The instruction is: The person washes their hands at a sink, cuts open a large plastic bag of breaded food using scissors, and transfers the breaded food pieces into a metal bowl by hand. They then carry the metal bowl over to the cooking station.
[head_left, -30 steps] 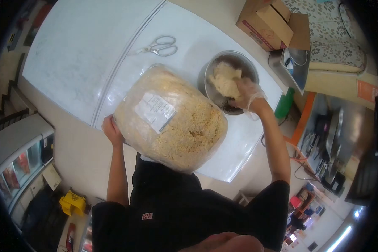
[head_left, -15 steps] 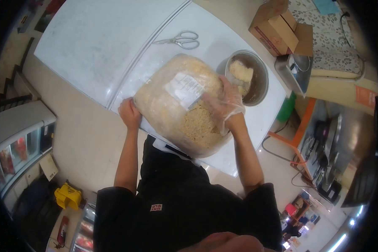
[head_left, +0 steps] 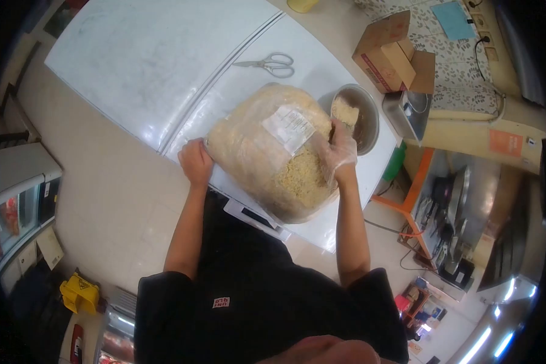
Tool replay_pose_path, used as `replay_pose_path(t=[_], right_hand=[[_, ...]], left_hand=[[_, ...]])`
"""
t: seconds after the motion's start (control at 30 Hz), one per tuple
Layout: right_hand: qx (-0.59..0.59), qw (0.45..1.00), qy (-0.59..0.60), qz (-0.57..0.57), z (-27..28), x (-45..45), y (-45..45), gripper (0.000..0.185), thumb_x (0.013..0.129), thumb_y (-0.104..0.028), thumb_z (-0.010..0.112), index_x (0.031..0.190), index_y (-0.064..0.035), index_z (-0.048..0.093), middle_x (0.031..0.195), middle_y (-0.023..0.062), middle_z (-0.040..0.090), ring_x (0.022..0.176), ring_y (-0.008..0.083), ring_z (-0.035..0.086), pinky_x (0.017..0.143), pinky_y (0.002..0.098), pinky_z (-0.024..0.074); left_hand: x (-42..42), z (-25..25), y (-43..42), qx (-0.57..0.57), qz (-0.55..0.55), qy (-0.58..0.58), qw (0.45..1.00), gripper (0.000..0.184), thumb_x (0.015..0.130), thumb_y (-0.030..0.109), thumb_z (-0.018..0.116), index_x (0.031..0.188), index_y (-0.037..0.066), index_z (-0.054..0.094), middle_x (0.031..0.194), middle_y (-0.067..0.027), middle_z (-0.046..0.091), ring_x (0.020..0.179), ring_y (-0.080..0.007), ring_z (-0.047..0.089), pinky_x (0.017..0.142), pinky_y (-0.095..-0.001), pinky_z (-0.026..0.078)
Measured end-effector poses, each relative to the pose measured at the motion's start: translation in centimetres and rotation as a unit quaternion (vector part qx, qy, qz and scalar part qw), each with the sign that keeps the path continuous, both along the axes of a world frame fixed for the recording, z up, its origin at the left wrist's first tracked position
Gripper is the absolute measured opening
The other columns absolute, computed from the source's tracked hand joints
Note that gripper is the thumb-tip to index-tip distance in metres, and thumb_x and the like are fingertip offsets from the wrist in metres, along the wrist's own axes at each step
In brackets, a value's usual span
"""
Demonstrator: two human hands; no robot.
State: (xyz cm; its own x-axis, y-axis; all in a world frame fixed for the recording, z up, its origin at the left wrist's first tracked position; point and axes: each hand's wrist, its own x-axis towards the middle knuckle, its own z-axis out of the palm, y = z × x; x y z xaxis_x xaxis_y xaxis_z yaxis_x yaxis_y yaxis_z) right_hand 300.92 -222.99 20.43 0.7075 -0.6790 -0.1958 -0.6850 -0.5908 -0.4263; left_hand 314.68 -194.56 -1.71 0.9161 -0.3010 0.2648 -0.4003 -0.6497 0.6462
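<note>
Right hand (head_left: 340, 147) has moved from bowl (head_left: 369, 122) to bag (head_left: 242, 145); left hand (head_left: 196, 161) by its left edge. Can't tell if fingers grip. Hard tug could spill crumbs (head_left: 300, 177), hit bowl.

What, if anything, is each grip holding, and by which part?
The left grip seems to hold the large bag by its left corner; whether the gloved right grip, at the bag's right side, holds anything cannot be told.
</note>
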Motion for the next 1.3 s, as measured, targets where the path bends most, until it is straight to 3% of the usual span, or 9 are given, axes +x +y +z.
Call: replay_pose_path(t=[0.03, 0.13, 0.33, 0.53, 0.63, 0.73, 0.8, 0.93, 1.3], right_hand=[[-0.045, 0.998, 0.028, 0.030, 0.0, 0.3, -0.2, 0.072, 0.082, -0.036, 0.075, 0.139, 0.0014, 0.052, 0.130, 0.0249, 0.062, 0.115, 0.0320, 0.064, 0.100, 0.0390, 0.0488], [0.263, 0.962, -0.073, -0.004, 1.9, 1.6, -0.9, 0.071, 0.079, -0.027, 0.081, 0.138, 0.0012, 0.053, 0.126, 0.0196, 0.064, 0.114, 0.0249, 0.062, 0.098, 0.0353, 0.0485], [0.279, 0.946, -0.163, 0.030, -1.1, 0.3, -1.5, 0.074, 0.073, -0.026, 0.088, 0.134, -0.0003, 0.057, 0.126, 0.0148, 0.063, 0.113, 0.0244, 0.061, 0.098, 0.0377, 0.0489], [0.182, 0.973, -0.134, 0.053, 0.3, 0.6, -0.3, 0.073, 0.071, -0.031, 0.090, 0.130, -0.0025, 0.060, 0.118, 0.0132, 0.064, 0.104, 0.0261, 0.063, 0.094, 0.0389, 0.0502], [0.091, 0.990, -0.074, 0.077, 1.8, 1.9, 0.5, 0.059, 0.073, -0.019, 0.090, 0.123, -0.0017, 0.063, 0.112, 0.0066, 0.068, 0.101, 0.0168, 0.063, 0.091, 0.0327, 0.0526], [0.159, 0.982, -0.073, 0.075, 1.7, 2.1, -0.3, 0.067, 0.067, -0.037, 0.091, 0.119, -0.0029, 0.066, 0.116, 0.0157, 0.064, 0.105, 0.0291, 0.064, 0.091, 0.0382, 0.0505], [0.163, 0.980, -0.096, 0.065, 0.7, 1.3, -0.4, 0.065, 0.067, -0.039, 0.090, 0.117, -0.0023, 0.067, 0.116, 0.0163, 0.064, 0.106, 0.0314, 0.062, 0.093, 0.0398, 0.0493], [0.035, 0.995, -0.051, 0.076, 1.8, 0.8, 0.6, 0.069, 0.070, -0.044, 0.087, 0.120, -0.0019, 0.066, 0.116, 0.0188, 0.063, 0.112, 0.0367, 0.058, 0.098, 0.0440, 0.0459], [-0.035, 0.999, 0.025, 0.030, 2.9, -0.4, 2.8, 0.071, 0.075, -0.040, 0.081, 0.133, -0.0054, 0.058, 0.130, 0.0207, 0.060, 0.124, 0.0392, 0.053, 0.105, 0.0462, 0.0431]], left_hand=[[-0.1, 0.0, 0.2, 0.006, -0.004, 0.005, 1.000, 0.015, 0.093, 0.011, 0.052, 0.102, 0.006, 0.065, 0.093, -0.0100, 0.063, 0.093, -0.0305, 0.059, 0.083, -0.0431, 0.040], [0.0, 0.2, 0.3, -0.004, -0.005, -0.006, 1.000, 0.015, 0.093, 0.011, 0.052, 0.101, 0.007, 0.064, 0.093, -0.0100, 0.063, 0.092, -0.0307, 0.058, 0.083, -0.0432, 0.039], [0.1, 0.0, 0.3, -0.007, -0.014, -0.006, 1.000, 0.016, 0.092, 0.014, 0.053, 0.102, 0.009, 0.065, 0.092, -0.0080, 0.063, 0.089, -0.0306, 0.057, 0.081, -0.0447, 0.039], [-0.1, 0.0, 0.3, -0.003, -0.019, 0.023, 1.000, 0.020, 0.090, 0.012, 0.052, 0.105, 0.007, 0.065, 0.095, -0.0101, 0.063, 0.095, -0.0318, 0.057, 0.086, -0.0442, 0.039], [-0.1, -0.1, 0.1, -0.008, -0.015, -0.001, 1.000, 0.018, 0.090, 0.014, 0.053, 0.103, 0.009, 0.065, 0.093, -0.0083, 0.063, 0.091, -0.0309, 0.057, 0.083, -0.0446, 0.039], [-0.1, -0.6, 0.3, 0.001, -0.017, -0.002, 1.000, 0.019, 0.090, 0.015, 0.053, 0.103, 0.009, 0.065, 0.094, -0.0086, 0.063, 0.092, -0.0311, 0.057, 0.085, -0.0447, 0.039], [-0.2, -0.3, 0.3, -0.004, -0.021, 0.006, 1.000, 0.020, 0.090, 0.013, 0.052, 0.104, 0.007, 0.064, 0.095, -0.0097, 0.063, 0.094, -0.0319, 0.057, 0.087, -0.0450, 0.039], [-0.1, -0.1, 0.1, 0.017, -0.023, 0.007, 1.000, 0.020, 0.090, 0.013, 0.052, 0.105, 0.007, 0.064, 0.096, -0.0103, 0.063, 0.096, -0.0323, 0.057, 0.088, -0.0453, 0.039], [0.0, -0.3, 0.1, 0.019, -0.015, 0.005, 1.000, 0.019, 0.091, 0.016, 0.052, 0.104, 0.009, 0.065, 0.097, -0.0086, 0.064, 0.095, -0.0310, 0.057, 0.087, -0.0448, 0.039]])
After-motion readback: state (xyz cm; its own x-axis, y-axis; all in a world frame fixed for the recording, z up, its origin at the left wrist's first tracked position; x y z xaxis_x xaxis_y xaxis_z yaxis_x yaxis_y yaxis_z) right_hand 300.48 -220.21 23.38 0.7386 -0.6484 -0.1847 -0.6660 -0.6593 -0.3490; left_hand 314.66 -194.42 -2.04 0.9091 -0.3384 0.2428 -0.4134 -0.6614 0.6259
